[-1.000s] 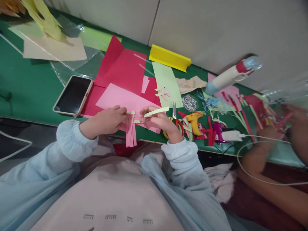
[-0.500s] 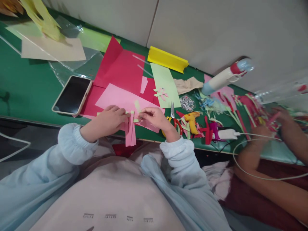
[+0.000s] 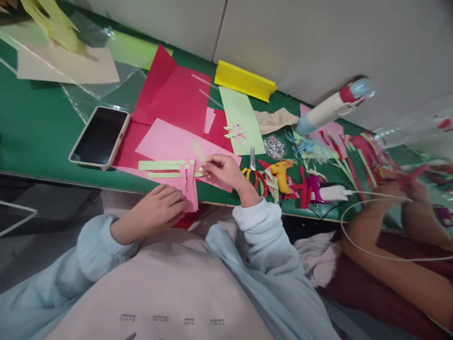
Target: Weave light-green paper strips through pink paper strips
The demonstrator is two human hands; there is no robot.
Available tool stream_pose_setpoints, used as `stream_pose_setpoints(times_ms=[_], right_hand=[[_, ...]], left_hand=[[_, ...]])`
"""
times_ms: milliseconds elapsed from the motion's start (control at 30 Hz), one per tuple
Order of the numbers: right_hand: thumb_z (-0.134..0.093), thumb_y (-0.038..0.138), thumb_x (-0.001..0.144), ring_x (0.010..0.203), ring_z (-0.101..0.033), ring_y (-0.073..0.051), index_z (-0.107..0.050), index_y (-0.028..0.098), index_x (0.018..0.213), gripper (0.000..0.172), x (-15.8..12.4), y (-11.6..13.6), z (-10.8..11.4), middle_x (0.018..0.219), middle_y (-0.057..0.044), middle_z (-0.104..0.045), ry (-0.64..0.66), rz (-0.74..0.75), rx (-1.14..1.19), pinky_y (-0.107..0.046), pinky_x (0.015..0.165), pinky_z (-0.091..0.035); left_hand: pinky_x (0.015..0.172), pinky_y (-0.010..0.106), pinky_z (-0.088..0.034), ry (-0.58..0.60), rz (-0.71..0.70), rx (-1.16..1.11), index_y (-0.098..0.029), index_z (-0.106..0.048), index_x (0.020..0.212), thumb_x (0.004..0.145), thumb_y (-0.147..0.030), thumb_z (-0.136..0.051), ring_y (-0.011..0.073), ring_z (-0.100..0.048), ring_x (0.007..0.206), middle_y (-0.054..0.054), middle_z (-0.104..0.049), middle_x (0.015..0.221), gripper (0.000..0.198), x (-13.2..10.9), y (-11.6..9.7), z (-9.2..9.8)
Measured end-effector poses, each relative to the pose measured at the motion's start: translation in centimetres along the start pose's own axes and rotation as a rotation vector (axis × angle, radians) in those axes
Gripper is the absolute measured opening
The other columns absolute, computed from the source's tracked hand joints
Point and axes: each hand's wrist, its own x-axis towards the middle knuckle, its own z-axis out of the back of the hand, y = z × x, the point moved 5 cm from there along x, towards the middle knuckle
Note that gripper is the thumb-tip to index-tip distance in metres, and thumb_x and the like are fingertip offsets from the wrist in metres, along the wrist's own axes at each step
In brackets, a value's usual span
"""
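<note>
Light green paper strips lie side by side and cross pink paper strips that hang over the table's front edge. My right hand is closed in a pinch at the right end of the lower green strip. A blurred pale strip stands up by its fingertips. My left hand is at the table edge with its fingers curled, the fingertips on the lower part of a left pink strip; its thumb is hidden. Under the strips lies a pink paper sheet.
Red paper and a phone lie left. Scissors, a yellow glue gun, a box of beads and a bottle are right. Another person's hands work with paper at far right, near a white cable.
My left hand has come off the green strips and moved down toward me, to the lower pink strips. My right hand stays at the green strip's end. More green strip shows.
</note>
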Motion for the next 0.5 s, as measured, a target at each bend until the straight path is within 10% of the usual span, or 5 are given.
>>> stream_pose_setpoints(times_ms=[500], right_hand=[[-0.073,0.049,0.083,0.065,-0.063,-0.011,-0.066,0.017,0.081,0.033,-0.20,0.14,-0.18,0.076,-0.002,-0.069,0.017,0.013,0.020,-0.024,0.063,-0.055]], left_hand=[[0.083,0.037,-0.049,-0.004,-0.017,0.059,-0.018,-0.067,0.097,0.095,-0.020,-0.055,0.0221,-0.059,0.088,0.008,-0.069,0.095,0.012,0.70,-0.07,-0.32]])
